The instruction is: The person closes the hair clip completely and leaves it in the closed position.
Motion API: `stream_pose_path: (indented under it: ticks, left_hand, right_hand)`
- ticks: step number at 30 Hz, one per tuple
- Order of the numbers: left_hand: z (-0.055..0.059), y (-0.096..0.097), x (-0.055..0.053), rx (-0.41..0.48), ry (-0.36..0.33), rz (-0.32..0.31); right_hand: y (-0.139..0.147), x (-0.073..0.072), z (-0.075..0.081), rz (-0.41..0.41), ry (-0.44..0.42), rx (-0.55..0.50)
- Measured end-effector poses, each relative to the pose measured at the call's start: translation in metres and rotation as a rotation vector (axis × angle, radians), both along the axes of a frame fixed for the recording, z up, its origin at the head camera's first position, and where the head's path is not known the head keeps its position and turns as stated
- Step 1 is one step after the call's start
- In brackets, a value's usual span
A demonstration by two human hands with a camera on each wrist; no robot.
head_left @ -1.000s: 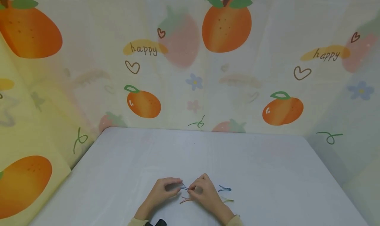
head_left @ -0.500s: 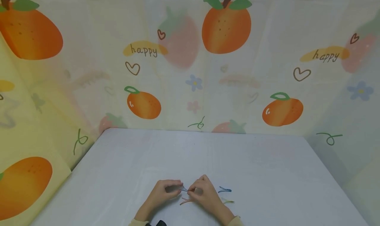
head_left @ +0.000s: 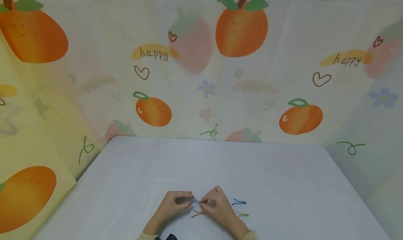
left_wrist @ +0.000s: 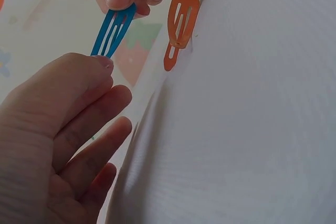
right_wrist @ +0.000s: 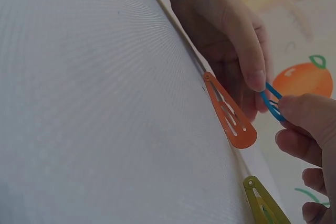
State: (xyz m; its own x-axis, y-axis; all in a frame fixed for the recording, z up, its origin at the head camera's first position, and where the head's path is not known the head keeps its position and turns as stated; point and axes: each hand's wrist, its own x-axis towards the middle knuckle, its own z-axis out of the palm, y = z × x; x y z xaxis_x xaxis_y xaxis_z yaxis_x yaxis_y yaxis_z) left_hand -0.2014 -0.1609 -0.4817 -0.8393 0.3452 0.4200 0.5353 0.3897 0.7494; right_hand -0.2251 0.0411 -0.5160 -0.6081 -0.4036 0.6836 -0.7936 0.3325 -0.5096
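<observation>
A blue snap hair clip [left_wrist: 114,31] is held up between both hands above the table. My left hand [head_left: 173,202] holds its open end at thumb and fingertips; in the left wrist view the thumb covers the clip's lower tip. My right hand [head_left: 218,205] pinches the other end between thumb and index finger. An orange snap clip [right_wrist: 231,113] with spread arms lies below, partly behind the right hand in the head view. Right of that hand lie a second blue clip [head_left: 239,202] and a yellow-green clip [head_left: 242,214], the latter partly hidden by the wrist.
The white table [head_left: 141,166] stretches away to a fruit-printed cloth backdrop [head_left: 189,93], with more of the cloth at both sides. A small black object [head_left: 171,237] shows at the bottom edge beside the left sleeve.
The arms of the held blue clip look closer together than a second ago. Both hands stay in nearly the same place; the view has shifted slightly.
</observation>
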Motion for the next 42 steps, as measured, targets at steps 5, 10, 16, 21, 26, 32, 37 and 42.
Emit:
stream_pose_path:
  ticks: [5, 10, 16, 21, 26, 32, 37, 42]
  left_hand:
    - [0.001, 0.000, 0.000, -0.004, 0.009, 0.018]
    - [0.001, 0.000, 0.001, 0.004, -0.007, 0.034]
    - [-0.002, 0.001, 0.001, 0.021, 0.003, 0.037]
    - [-0.001, 0.001, 0.001, 0.030, 0.011, 0.021]
    - [0.001, 0.001, 0.001, 0.024, -0.001, 0.023]
    - [-0.002, 0.002, 0.000, 0.003, 0.018, 0.029]
    - [-0.024, -0.004, -0.010, -0.020, 0.044, 0.043]
    - [-0.036, -0.008, -0.016, -0.028, 0.043, 0.053]
  right_hand:
    - [0.000, 0.000, 0.000, 0.010, 0.011, -0.006]
    - [0.000, 0.001, 0.000, 0.007, -0.009, -0.004]
    - [0.001, 0.002, 0.001, -0.008, -0.022, 0.008]
    - [0.001, 0.002, 0.001, 0.004, 0.018, -0.003]
    - [0.001, 0.002, 0.001, 0.005, 0.012, 0.003]
    - [0.002, 0.002, 0.001, -0.008, 0.015, 0.012]
    - [0.003, 0.002, -0.001, -0.003, 0.011, 0.022]
    - [0.003, 0.001, 0.001, 0.011, 0.039, 0.018]
